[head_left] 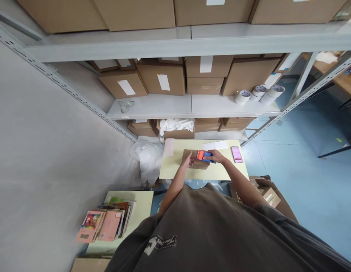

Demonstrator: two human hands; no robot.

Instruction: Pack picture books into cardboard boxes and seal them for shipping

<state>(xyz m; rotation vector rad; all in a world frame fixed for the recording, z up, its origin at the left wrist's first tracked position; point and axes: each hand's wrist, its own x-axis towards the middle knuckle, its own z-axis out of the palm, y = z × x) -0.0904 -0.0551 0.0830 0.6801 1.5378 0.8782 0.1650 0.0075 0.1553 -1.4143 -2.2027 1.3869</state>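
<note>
A small brown cardboard box (202,164) lies on the pale yellow tabletop (221,173) in front of me. My left hand (187,161) rests at the box's left part, its fingers spread and touching the cardboard. Over the box's top, my right hand (216,156) is closed around a blue and orange tape dispenser (200,155). The dispenser's orange end points left, toward my left hand. Whether tape runs from it to the box is too small to tell.
A phone (236,154) lies at the table's right, a white strip (215,145) at its back edge. Shelves ahead hold boxes (164,81) and white tape rolls (243,96). Books (110,224) sit on a side table at left. An open carton (273,196) stands at right.
</note>
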